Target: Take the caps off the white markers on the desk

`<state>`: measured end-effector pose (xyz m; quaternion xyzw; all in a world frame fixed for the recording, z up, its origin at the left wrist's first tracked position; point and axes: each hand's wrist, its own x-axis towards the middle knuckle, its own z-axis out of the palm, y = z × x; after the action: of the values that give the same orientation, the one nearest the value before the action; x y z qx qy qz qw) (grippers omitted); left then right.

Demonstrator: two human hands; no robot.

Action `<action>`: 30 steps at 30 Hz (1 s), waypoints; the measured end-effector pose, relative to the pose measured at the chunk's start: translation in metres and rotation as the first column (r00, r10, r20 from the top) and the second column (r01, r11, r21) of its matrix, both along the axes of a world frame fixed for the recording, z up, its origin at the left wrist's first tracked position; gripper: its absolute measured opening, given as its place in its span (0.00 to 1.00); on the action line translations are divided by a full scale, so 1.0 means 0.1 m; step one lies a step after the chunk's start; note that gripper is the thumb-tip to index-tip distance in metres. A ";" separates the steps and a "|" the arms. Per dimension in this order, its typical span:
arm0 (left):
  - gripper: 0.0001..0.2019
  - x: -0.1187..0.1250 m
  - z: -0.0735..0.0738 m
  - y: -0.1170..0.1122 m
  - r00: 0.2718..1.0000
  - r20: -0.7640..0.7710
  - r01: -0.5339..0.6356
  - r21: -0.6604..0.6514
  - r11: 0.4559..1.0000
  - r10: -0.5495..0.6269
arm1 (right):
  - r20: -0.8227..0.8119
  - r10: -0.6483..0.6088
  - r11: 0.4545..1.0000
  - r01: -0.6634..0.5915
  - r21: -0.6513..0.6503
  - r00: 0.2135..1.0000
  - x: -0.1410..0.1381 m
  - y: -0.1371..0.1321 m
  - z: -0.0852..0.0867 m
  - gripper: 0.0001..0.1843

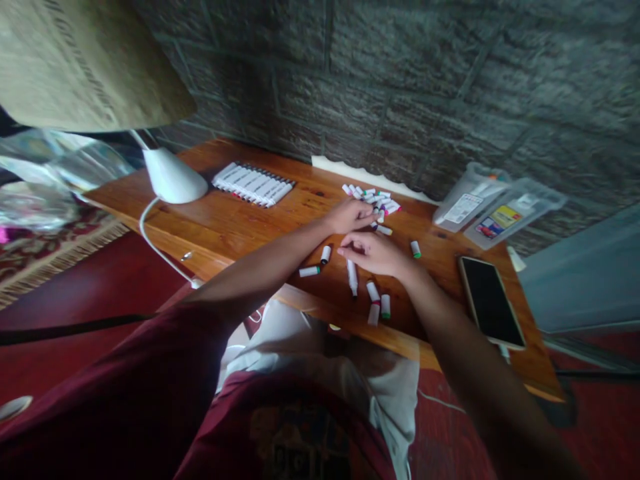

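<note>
1. Your left hand lies nearly flat and open, fingers straight and together, holding no marker that shows. Its fingertips reach the near edge of a pile of loose white-barrelled markers, which spreads just beyond them.
2. Your right hand hovers just nearer you than your left, fingers curled toward the tabletop. You cannot tell from this view whether it pinches anything.
3. One marker with a dark tip lies directly below your right hand's fingers, close by. A green-capped marker lies just beyond its knuckles, on the phone side.
4. Two short markers sit on the tabletop under your left forearm, and a small cluster of three lies nearer the table edge, below your right hand.
5. Well to the left of both hands, a neat row of markers lies side by side on the pine table, beyond a white desk lamp base.
6. To the right of your right hand lies a smartphone, face up, and clear plastic marker packets lean against the brick-patterned wall.
</note>
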<state>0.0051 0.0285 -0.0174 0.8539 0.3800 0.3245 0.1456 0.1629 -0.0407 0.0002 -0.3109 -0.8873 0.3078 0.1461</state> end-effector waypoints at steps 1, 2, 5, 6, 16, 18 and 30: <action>0.23 -0.04 0.01 -0.02 1.000 0.014 0.011 0.000 1.000 -0.011 | 0.001 -0.002 1.000 0.002 -0.005 1.000 0.00 0.00 0.00 0.17; 0.23 -0.09 0.01 -0.04 1.000 0.029 0.010 0.001 1.000 -0.010 | 0.002 -0.001 1.000 0.001 -0.012 1.000 0.00 0.00 0.00 0.17; 0.24 -0.20 0.04 -0.04 0.997 0.054 -0.061 -0.008 0.998 0.061 | 0.000 0.001 1.000 -0.001 -0.023 1.000 0.01 0.00 0.00 0.17; 0.24 -0.22 0.04 -0.03 0.995 0.053 -0.084 -0.016 0.996 0.084 | 0.000 -0.002 1.000 0.002 -0.024 1.000 0.01 0.00 0.00 0.17; 0.24 -0.22 0.01 -0.01 0.998 -0.030 -0.062 -0.060 0.996 0.060 | -0.020 0.008 1.000 -0.008 -0.015 1.000 0.02 0.03 -0.02 0.17; 0.25 -0.22 0.02 -0.02 0.998 -0.023 -0.063 -0.059 0.996 0.061 | -0.018 -0.002 1.000 0.002 -0.015 1.000 0.02 0.03 -0.02 0.18; 0.25 -0.21 0.01 0.01 0.999 0.006 -0.050 -0.033 0.998 0.050 | -0.001 0.004 1.000 -0.004 -0.012 1.000 0.03 0.06 -0.05 0.19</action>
<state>-0.0158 0.0296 -0.0167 0.8406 0.4059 0.3246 0.1525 0.1659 -0.0345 -0.0045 -0.3098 -0.8859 0.3137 0.1442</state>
